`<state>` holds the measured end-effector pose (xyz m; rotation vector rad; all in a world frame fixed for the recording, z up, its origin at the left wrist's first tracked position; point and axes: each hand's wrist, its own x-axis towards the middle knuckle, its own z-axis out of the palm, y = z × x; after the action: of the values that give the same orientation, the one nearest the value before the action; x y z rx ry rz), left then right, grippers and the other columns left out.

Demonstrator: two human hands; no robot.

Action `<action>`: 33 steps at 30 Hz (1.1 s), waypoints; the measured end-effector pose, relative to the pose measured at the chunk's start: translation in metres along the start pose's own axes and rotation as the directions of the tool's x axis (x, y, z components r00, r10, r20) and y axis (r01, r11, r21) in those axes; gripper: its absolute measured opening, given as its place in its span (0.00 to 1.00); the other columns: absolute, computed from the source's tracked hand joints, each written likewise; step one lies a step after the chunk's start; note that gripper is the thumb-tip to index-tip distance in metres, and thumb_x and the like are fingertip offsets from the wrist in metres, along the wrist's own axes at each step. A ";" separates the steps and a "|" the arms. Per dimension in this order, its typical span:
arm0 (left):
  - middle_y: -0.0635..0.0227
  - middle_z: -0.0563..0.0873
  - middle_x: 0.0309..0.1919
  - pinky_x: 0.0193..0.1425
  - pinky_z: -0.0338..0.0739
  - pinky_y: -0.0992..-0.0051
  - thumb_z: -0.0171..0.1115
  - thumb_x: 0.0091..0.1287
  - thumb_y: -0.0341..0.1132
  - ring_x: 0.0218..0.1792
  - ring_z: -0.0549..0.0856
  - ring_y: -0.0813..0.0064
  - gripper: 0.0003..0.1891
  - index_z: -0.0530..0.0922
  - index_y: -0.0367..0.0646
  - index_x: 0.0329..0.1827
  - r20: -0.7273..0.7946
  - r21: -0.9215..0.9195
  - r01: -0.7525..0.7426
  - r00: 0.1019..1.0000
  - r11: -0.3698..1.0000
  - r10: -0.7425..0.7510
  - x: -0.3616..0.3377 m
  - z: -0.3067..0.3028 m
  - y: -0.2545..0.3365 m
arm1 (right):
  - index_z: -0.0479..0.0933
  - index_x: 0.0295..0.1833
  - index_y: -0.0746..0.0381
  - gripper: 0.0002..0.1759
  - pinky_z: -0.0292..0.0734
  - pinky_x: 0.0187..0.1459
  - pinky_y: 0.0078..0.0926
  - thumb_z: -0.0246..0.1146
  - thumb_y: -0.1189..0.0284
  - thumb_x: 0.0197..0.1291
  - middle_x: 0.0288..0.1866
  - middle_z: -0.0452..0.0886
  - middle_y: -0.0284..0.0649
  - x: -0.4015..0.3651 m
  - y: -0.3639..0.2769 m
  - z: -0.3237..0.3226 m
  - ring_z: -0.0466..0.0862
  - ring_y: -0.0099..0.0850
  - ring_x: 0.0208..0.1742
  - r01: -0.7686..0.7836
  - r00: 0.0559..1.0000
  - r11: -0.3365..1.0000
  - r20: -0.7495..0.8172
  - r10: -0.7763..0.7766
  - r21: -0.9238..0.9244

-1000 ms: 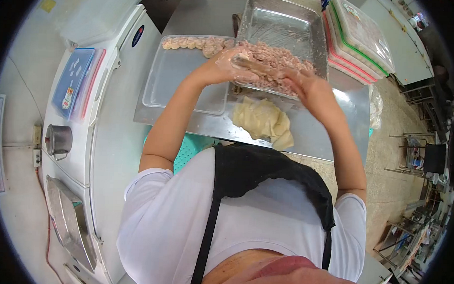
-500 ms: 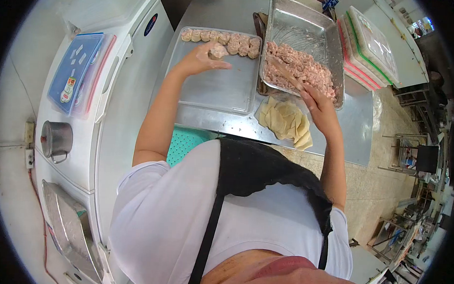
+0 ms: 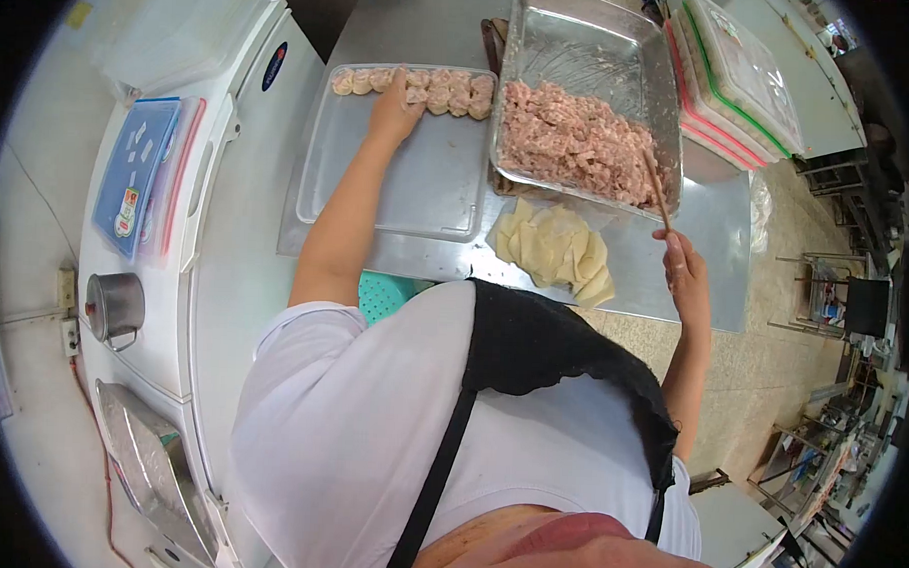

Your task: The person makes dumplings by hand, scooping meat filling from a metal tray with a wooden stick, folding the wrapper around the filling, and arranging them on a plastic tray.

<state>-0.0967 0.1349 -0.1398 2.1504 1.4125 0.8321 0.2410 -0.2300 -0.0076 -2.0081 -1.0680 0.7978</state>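
At the far row of the clear plastic tray (image 3: 402, 214), my left hand (image 3: 391, 118) has its thumb and fingers around a meat dumpling (image 3: 415, 95). Several more dumplings (image 3: 459, 92) stand side by side along that edge. My right hand (image 3: 685, 272) grips a thin wooden spatula (image 3: 657, 186), whose far end reaches the near right corner of the minced meat (image 3: 575, 138). The meat lies in the front part of a deep metal pan (image 3: 593, 58). Between my hands, pale yellow wrappers (image 3: 554, 249) lie in an overlapping pile on plastic.
A metal table (image 3: 711, 258) carries all of this. Lidded plastic boxes (image 3: 732, 83) are stacked right of the pan. On the left, a white freezer (image 3: 243, 176) holds a metal pot (image 3: 115, 304) and blue-lidded box (image 3: 136, 173). A green perforated stool (image 3: 382, 297) is under the table edge.
My left hand has carried the dumpling from above the tray down to the row. My right hand has drawn the spatula back and right, from across the meat to the pan's near corner.
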 end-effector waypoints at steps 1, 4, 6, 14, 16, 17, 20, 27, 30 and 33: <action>0.47 0.77 0.59 0.61 0.72 0.61 0.68 0.57 0.37 0.60 0.76 0.49 0.36 0.62 0.41 0.69 0.016 0.038 0.020 1.000 0.999 -0.020 0.000 0.004 0.002 | 0.79 0.52 0.61 0.19 0.66 0.26 0.22 0.53 0.59 0.71 0.21 0.70 0.31 0.009 0.003 -0.004 0.72 0.22 0.24 -0.008 1.000 1.000 0.002 0.008 0.005; 0.46 0.76 0.60 0.61 0.72 0.61 0.68 0.56 0.35 0.60 0.76 0.48 0.41 0.57 0.41 0.73 -0.008 0.108 -0.049 0.999 0.993 0.050 -0.001 0.007 0.008 | 0.79 0.45 0.64 0.18 0.74 0.36 0.40 0.53 0.60 0.69 0.29 0.80 0.50 0.041 -0.004 -0.018 0.82 0.44 0.36 0.368 0.928 0.710 0.184 -0.325 -0.600; 0.46 0.73 0.63 0.63 0.71 0.60 0.68 0.56 0.35 0.60 0.76 0.49 0.41 0.59 0.41 0.73 -0.008 0.106 -0.136 0.990 0.985 0.138 -0.007 0.012 0.005 | 0.79 0.36 0.64 0.15 0.76 0.39 0.45 0.54 0.63 0.65 0.31 0.81 0.51 0.063 -0.032 -0.040 0.83 0.47 0.38 0.386 0.921 0.473 0.299 -0.252 -0.792; 0.58 0.80 0.42 0.45 0.76 0.68 0.63 0.61 0.33 0.42 0.81 0.58 0.14 0.79 0.41 0.49 0.018 -0.133 -0.155 0.987 0.979 0.158 -0.129 0.012 0.219 | 0.81 0.25 0.62 0.08 0.78 0.29 0.39 0.59 0.73 0.49 0.25 0.82 0.47 0.108 -0.010 0.007 0.85 0.42 0.29 0.787 0.532 0.170 0.513 -0.674 -0.592; 0.57 0.81 0.40 0.45 0.76 0.67 0.63 0.61 0.33 0.41 0.81 0.58 0.12 0.80 0.41 0.46 0.029 -0.134 -0.183 0.982 0.974 0.189 -0.152 0.039 0.220 | 0.80 0.25 0.63 0.07 0.79 0.31 0.36 0.59 0.74 0.48 0.25 0.82 0.45 0.096 -0.006 0.003 0.85 0.39 0.29 0.773 0.575 0.109 0.616 -0.539 -0.626; 0.57 0.81 0.38 0.45 0.76 0.66 0.63 0.60 0.33 0.42 0.81 0.57 0.11 0.81 0.40 0.44 0.113 -0.180 -0.100 0.986 0.979 0.121 -0.161 0.051 0.219 | 0.80 0.25 0.63 0.06 0.79 0.30 0.36 0.60 0.74 0.48 0.24 0.82 0.44 0.106 -0.003 -0.010 0.85 0.40 0.28 0.831 0.467 0.052 0.644 -0.606 -0.553; 0.57 0.81 0.35 0.44 0.75 0.66 0.63 0.60 0.34 0.41 0.81 0.56 0.10 0.82 0.40 0.41 0.181 -0.161 -0.098 0.975 0.982 0.127 -0.177 0.085 0.205 | 0.81 0.25 0.63 0.06 0.80 0.30 0.37 0.59 0.74 0.49 0.24 0.82 0.44 0.125 -0.040 -0.047 0.85 0.41 0.27 0.767 0.552 0.044 0.624 -0.553 -0.640; 0.59 0.82 0.34 0.41 0.75 0.67 0.65 0.59 0.37 0.37 0.82 0.59 0.11 0.83 0.38 0.35 0.198 -0.099 0.088 0.978 0.991 -0.068 -0.180 0.087 0.205 | 0.82 0.27 0.62 0.07 0.81 0.31 0.40 0.60 0.74 0.50 0.26 0.84 0.46 0.125 0.010 0.009 0.86 0.42 0.31 0.852 0.458 0.087 0.654 -0.602 -0.517; 0.60 0.83 0.34 0.41 0.75 0.69 0.65 0.60 0.38 0.36 0.82 0.59 0.11 0.83 0.37 0.35 0.170 -0.223 0.069 0.985 0.972 -0.031 -0.181 0.071 0.209 | 0.82 0.28 0.62 0.07 0.82 0.32 0.40 0.59 0.74 0.51 0.27 0.84 0.47 0.139 -0.015 -0.036 0.86 0.42 0.31 0.799 0.552 0.097 0.659 -0.510 -0.594; 0.62 0.84 0.35 0.42 0.75 0.74 0.63 0.64 0.34 0.36 0.82 0.67 0.09 0.82 0.36 0.36 0.165 -0.197 -0.040 0.984 0.980 0.073 -0.178 0.062 0.211 | 0.83 0.28 0.62 0.07 0.82 0.33 0.39 0.59 0.74 0.51 0.27 0.84 0.48 0.143 -0.042 -0.049 0.86 0.42 0.32 0.757 0.591 0.131 0.584 -0.557 -0.641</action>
<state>0.0321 -0.1123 -0.0924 2.0672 1.1415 0.7507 0.3280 -0.1043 0.0275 -1.7226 -2.6717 -0.1624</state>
